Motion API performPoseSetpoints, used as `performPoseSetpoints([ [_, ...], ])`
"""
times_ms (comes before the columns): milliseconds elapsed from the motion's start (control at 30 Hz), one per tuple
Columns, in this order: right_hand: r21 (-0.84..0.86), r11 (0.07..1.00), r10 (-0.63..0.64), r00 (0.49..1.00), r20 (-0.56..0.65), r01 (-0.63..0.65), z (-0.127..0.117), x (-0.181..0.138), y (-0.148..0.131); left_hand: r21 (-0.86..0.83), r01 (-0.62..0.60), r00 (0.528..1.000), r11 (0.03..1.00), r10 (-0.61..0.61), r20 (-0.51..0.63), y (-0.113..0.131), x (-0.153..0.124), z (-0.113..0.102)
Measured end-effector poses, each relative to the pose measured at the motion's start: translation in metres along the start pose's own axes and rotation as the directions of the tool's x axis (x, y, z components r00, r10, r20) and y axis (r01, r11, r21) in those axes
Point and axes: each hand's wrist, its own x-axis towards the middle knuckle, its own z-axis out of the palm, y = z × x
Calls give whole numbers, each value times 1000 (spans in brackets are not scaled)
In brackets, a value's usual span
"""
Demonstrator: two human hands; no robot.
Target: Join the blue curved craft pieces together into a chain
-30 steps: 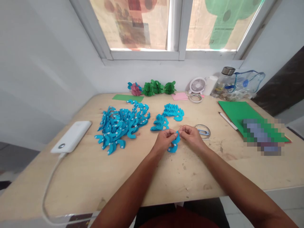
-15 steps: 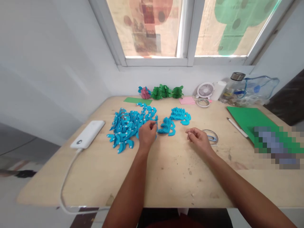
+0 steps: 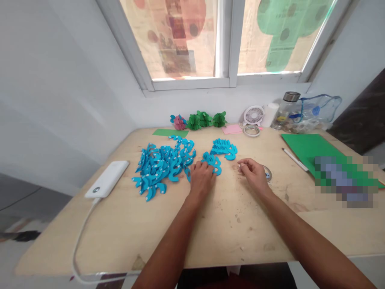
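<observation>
My left hand (image 3: 202,176) is lowered over a small row of blue paper cut-outs (image 3: 215,165), its fingers bent down onto them and the fingertips partly hidden. To its left is a large heap of curved blue paper cut-outs (image 3: 159,164), many with small white squares on their ends. My right hand (image 3: 252,173) is pinched just above the table, with a tiny white bit (image 3: 239,165) at its fingertips. Behind that hand, partly covered, lies a ring-shaped roll of tape (image 3: 268,175). Farther back stands another row of folded blue cut-outs (image 3: 224,147).
A white power bank (image 3: 107,178) with a cable lies left. Along the wall are green paper figures (image 3: 204,119), a pink-and-blue one (image 3: 179,122), a small fan (image 3: 254,115) and a bottle (image 3: 285,110). A pen (image 3: 295,159) and green board (image 3: 313,150) lie right.
My left hand has moved right, from the edge of the heap to the nearer row of blue cut-outs. The right hand stays pinched near the tape roll. The view has shifted slightly.
</observation>
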Motion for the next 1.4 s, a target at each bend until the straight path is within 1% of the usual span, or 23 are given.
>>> performPoseSetpoints([
  [133,4,1000,-18,1000,2,18,0,1,2,46,-7,1000,999,6,4,0,-2,1],
  [333,-20,999,-34,999,-12,34,-3,4,7,-15,5,1000,1000,-5,8,3,-3,2],
  [433,-19,999,-38,999,-26,37,-4,5,9,-28,-4,1000,1000,4,-6,3,-3,6],
  [567,-3,999,-39,999,-26,39,-3,4,8,11,-28,999,1000,28,-26,2,-1,12],
  [700,8,999,-48,999,-18,48,-2,3,8,13,-45,997,999,46,-59,3,0,14],
  [800,-14,998,-61,998,-11,61,-2,3,7,-46,-37,993,998,32,-112,4,-1,11],
  [933,-31,997,-74,997,-4,74,-2,2,6,-189,3,982,982,-39,-183,3,-2,9],
  [1033,-34,996,-81,997,12,81,-2,2,5,-274,25,973,961,-86,-214,1,-2,9],
  [1167,-50,996,-74,995,73,78,0,0,5,-320,37,965,947,-117,-234,-1,0,10],
  [1300,-149,983,-86,987,135,107,3,-3,4,-383,32,964,923,-130,-232,-1,-1,9],
  [1400,-215,967,-107,982,158,140,4,-6,1,-450,26,947,893,-166,-275,-2,-1,7],
])
